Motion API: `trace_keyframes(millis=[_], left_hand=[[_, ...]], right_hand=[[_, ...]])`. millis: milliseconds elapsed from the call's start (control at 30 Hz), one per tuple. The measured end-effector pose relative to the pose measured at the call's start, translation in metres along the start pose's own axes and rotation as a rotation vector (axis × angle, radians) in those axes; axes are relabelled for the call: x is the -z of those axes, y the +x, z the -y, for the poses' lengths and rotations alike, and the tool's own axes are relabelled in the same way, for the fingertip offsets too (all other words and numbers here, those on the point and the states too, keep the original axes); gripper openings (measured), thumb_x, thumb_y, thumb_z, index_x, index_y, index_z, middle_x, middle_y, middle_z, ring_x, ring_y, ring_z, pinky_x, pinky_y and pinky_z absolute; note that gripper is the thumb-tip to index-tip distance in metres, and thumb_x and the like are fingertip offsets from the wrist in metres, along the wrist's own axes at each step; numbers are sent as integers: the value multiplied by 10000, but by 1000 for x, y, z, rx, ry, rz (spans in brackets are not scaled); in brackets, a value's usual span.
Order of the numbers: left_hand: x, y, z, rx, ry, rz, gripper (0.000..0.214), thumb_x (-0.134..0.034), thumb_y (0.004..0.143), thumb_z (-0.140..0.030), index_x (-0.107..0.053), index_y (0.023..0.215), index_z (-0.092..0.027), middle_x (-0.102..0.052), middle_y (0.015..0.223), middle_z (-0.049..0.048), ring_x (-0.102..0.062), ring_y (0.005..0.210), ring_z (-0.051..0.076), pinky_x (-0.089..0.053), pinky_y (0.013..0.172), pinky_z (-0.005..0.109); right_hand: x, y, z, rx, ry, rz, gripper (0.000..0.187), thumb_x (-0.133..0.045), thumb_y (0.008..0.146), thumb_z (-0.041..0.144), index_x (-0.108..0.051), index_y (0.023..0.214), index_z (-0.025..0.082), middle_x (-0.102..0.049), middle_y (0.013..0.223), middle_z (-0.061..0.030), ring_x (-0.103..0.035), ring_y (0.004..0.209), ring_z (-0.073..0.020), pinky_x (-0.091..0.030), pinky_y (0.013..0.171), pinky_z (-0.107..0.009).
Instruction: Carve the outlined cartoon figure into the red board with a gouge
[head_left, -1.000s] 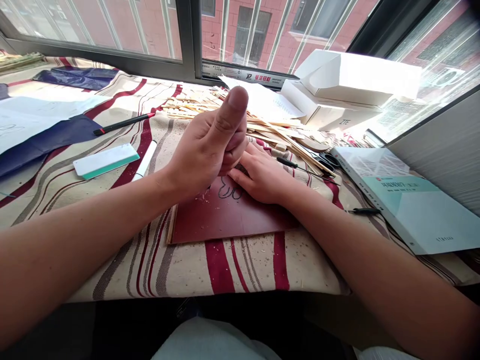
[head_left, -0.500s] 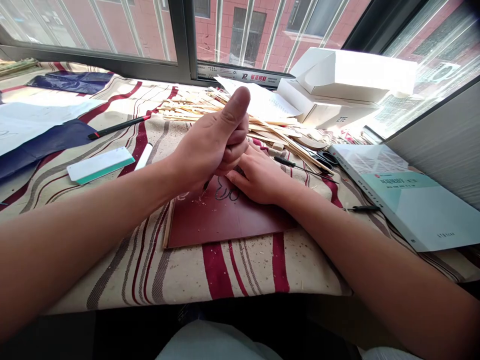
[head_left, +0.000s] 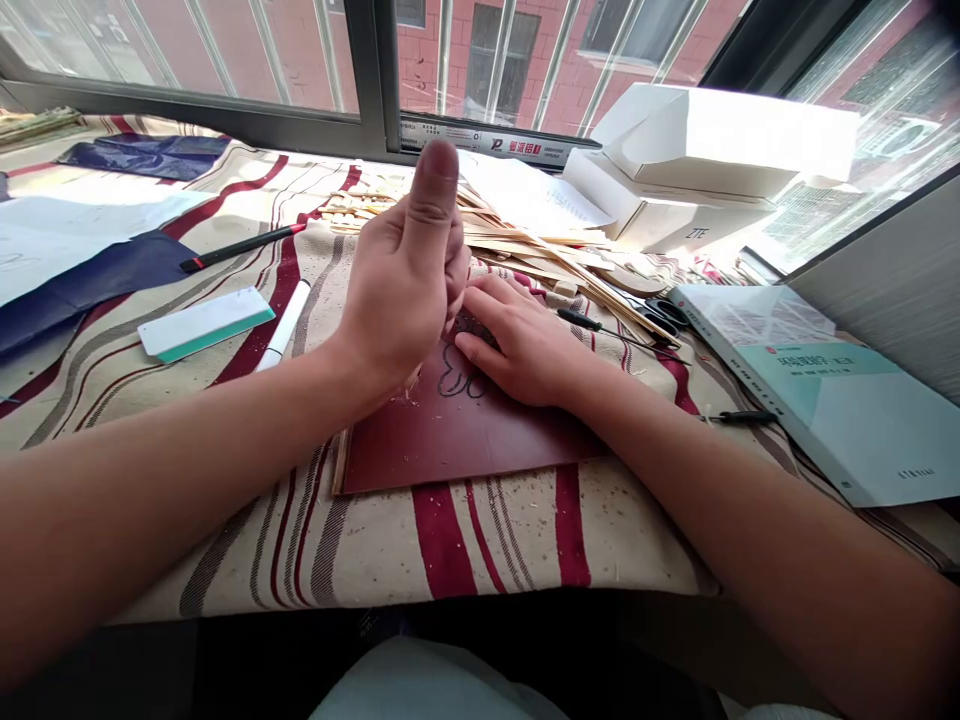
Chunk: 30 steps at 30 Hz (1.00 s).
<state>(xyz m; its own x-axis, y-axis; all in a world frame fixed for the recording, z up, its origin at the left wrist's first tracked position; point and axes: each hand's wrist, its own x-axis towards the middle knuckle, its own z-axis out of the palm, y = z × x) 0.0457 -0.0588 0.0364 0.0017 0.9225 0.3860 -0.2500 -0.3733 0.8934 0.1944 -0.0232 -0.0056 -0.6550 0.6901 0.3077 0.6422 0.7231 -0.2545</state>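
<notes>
A dark red board [head_left: 465,440] lies on the striped cloth in front of me, with a black drawn outline [head_left: 457,380] near its far edge and wood shavings beside it. My left hand [head_left: 401,290] is a closed fist above that outline, thumb pointing up, wrapped round a small tool that is almost wholly hidden. My right hand [head_left: 525,345] lies flat on the board's far right part, fingers stretched toward the left fist and touching the board beside the outline.
A heap of thin wooden strips [head_left: 525,245] and white boxes [head_left: 697,170] lie behind the hands. Scissors [head_left: 660,315], a book [head_left: 825,390] and a small black tool [head_left: 739,417] are right. A white marker [head_left: 283,325], pencil [head_left: 240,246], white-green card [head_left: 204,322] and blue paper [head_left: 82,285] are left.
My left fist has turned and shifted left and away, so the thumb now points straight up. The right hand stays on the board. The tool tip seen half a second ago is hidden.
</notes>
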Motion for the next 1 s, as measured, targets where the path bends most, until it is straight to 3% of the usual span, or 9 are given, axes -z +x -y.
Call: trace_keyframes(millis=[133, 333, 500, 733, 867, 1000], left_hand=[[6, 2, 2, 12, 42, 53, 573, -534, 1090, -452, -334, 603, -228, -291, 541, -47, -261, 440, 81, -229, 449, 284], [7, 12, 5, 24, -19, 59, 677, -665, 942, -709, -340, 568, -247, -261, 491, -54, -212, 422, 81, -178, 407, 308], [6, 12, 5, 41, -10, 133, 665, -697, 932, -677, -358, 565, -239, -275, 498, -47, -244, 438, 81, -199, 425, 310], [9, 16, -6, 253, 62, 299, 638, -436, 1083, -633, -309, 608, -226, -200, 530, -74, -207, 372, 22, -192, 416, 170], [13, 24, -3, 352, -13, 391, 667, -463, 1035, -732, -313, 621, -231, -212, 482, -86, -167, 353, 23, -168, 379, 164], [17, 29, -2, 375, -97, 411, 670, -478, 1043, -705, -314, 604, -227, -204, 459, -85, -147, 339, 30, -134, 352, 170]], right_hand=[[4, 0, 3, -14, 3, 34, 345, -474, 1020, 286, -647, 1280, 138, -606, 1439, -212, -561, 1297, -370, -422, 1179, -571], [3, -1, 0, 6, 13, 13, 332, -480, 1021, 286, -654, 1270, 153, -615, 1420, -204, -570, 1270, -364, -439, 1160, -567], [1, -1, -1, 5, 3, 1, 343, -472, 1015, 296, -665, 1254, 143, -614, 1413, -209, -557, 1268, -377, -439, 1149, -584], [-2, 0, -2, 13, -9, -12, 333, -505, 985, 275, -671, 1240, 139, -656, 1312, -189, -584, 1193, -364, -433, 1142, -570], [-1, 0, -2, 13, -12, -8, 300, -500, 979, 271, -675, 1182, 136, -658, 1308, -195, -590, 1199, -371, -421, 1164, -576], [0, 0, -1, 24, -5, -11, 296, -492, 981, 272, -671, 1182, 148, -653, 1340, -196, -580, 1238, -372, -415, 1186, -578]])
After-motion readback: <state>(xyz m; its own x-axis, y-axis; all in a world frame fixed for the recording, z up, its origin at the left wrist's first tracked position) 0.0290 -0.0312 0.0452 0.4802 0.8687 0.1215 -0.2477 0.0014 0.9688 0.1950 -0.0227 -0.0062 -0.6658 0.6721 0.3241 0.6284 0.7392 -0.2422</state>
